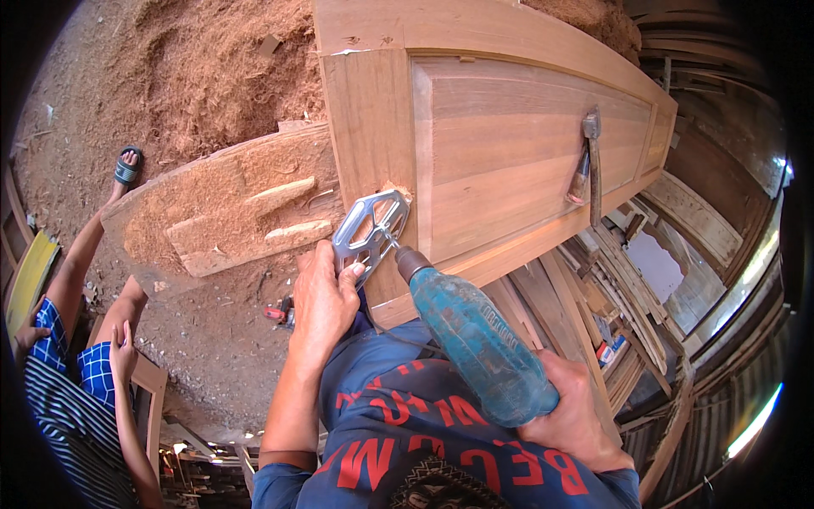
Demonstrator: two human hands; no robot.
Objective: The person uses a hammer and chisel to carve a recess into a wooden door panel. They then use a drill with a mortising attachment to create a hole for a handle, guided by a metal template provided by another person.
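Teal electric drill (479, 343) in right hand (577, 416), grip wrapped tight on its body, bit through a metal jig plate (370, 227) at 12 o'clock. Left hand (324, 304) pinches the plate against the wooden door (509, 144) stile. Sawdust at the hole. Risk: plate slips under light pinch; bit wanders, nicks fingers.

On the door (509, 144), the metal jig (370, 229) lay left of the drill (475, 339); a hammer (587, 161) rested further right.
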